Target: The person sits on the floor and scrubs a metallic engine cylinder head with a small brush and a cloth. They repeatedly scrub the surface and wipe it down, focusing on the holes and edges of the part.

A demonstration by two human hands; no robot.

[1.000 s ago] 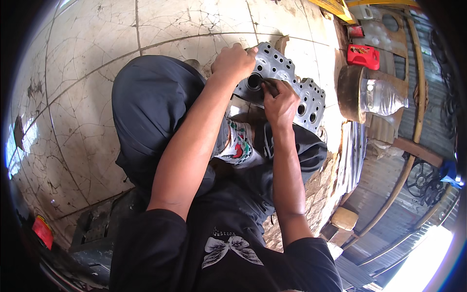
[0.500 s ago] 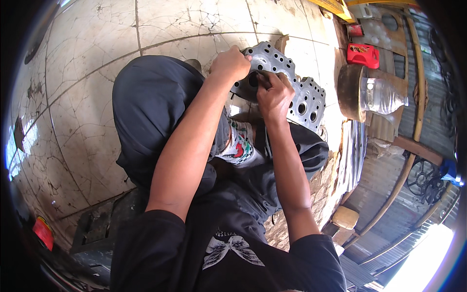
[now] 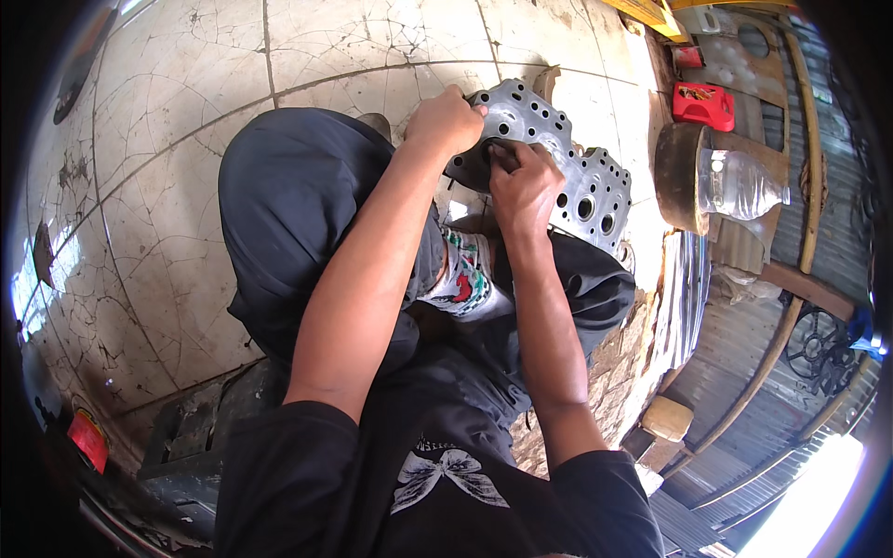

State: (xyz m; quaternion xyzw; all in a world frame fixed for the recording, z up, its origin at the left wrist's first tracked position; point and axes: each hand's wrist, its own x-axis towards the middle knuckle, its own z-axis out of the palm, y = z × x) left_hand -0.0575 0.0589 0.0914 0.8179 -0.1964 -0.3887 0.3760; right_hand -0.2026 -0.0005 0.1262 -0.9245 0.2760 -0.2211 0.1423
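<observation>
A grey metal cylinder head [image 3: 597, 181], with several holes and bores, lies tilted by my bent legs in dark trousers [image 3: 298, 177]. My left hand [image 3: 445, 123] is closed on its upper left edge, thumb toward the metal. My right hand [image 3: 519, 177] has its fingers pinched at the large left bore, on something dark that I cannot make out; the fingertips partly hide that bore. A patterned sock [image 3: 465, 279] shows between my forearms, below the metal part.
On the right stand a red jug [image 3: 702, 105], a clear plastic bottle [image 3: 739, 183] beside a round wooden block [image 3: 679, 177], and a tan container [image 3: 667, 418], near corrugated sheets [image 3: 744, 372]. Cracked floor tiles [image 3: 167, 232] lie left. A dark metal object [image 3: 195, 446] is at lower left.
My right hand has moved up and left over the large bore, covering more of it. My left hand stays on the edge. The whole view has shifted slightly.
</observation>
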